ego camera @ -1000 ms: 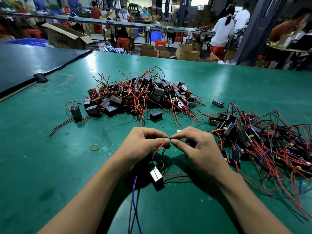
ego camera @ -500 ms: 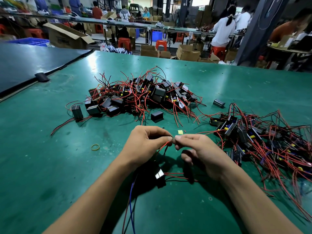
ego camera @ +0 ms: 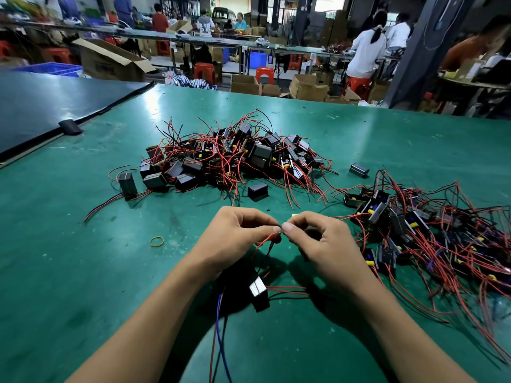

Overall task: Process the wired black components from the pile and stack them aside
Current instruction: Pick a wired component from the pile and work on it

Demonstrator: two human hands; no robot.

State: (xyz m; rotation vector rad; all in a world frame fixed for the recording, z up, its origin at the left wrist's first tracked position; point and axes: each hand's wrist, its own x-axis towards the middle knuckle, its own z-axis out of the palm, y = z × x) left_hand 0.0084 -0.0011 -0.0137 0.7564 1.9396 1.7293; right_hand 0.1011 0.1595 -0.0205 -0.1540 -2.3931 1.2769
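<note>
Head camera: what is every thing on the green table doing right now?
Left hand, pinching a red wire at its end.
Right hand, pinching the same spot, fingertips meeting the left's.
Component, below the hands, wires running up to them.
Pile, tangled, untouched.
Right heap, tangled, spread out.
Rubber band, lying flat, alone.
Cardboard box, flaps open.

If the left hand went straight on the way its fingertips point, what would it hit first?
Probably the right hand: the left hand points at its pinching fingertips, nearly touching over the red wire.
</note>
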